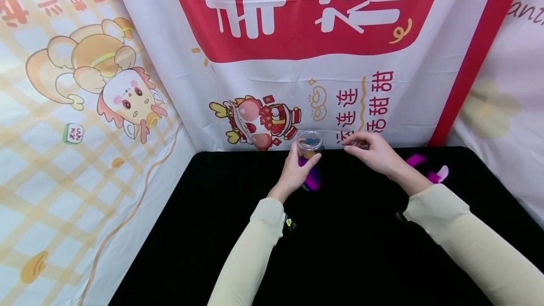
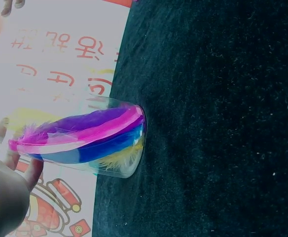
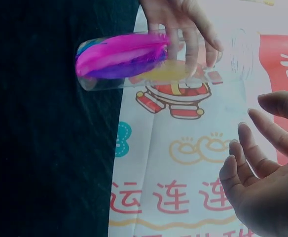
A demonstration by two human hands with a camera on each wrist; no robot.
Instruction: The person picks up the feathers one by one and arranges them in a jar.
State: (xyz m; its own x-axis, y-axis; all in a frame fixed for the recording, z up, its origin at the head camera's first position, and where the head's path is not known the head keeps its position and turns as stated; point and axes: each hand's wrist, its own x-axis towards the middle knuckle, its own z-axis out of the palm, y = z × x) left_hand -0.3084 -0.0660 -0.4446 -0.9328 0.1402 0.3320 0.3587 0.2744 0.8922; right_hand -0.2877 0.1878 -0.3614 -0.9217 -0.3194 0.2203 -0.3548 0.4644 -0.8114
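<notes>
Both arms, in pale sleeves [image 1: 246, 254], stretch forward over the black counter [image 1: 331, 240], elbows apart and wrists drawn inward toward its far edge. The left hand [image 1: 294, 169] grips a clear jar [image 1: 308, 149] around its upper part, thumb along the near side and fingers wrapped behind. The right hand [image 1: 369, 150] is raised to the right of the jar, apart from it, with its palm turned inward. Its fingers bend loosely, and a gap separates thumb from fingers in the right wrist view.

The jar is at the far edge of the counter, in front of the printed backdrop [image 1: 263, 79]. Its long axis runs roughly upright, mouth upward and base down by the black cloth; whether the base touches the cloth cannot be told. Inside, the feathers [image 2: 85, 121], magenta, purple, blue and yellow, lie mostly lengthwise along the jar. The magenta one has its narrow downy end toward the mouth and its broad end near the base, where some yellow fluff also shows. Loose pink and magenta pieces [image 1: 442, 173], blurred, lie on the counter beyond the right forearm
</notes>
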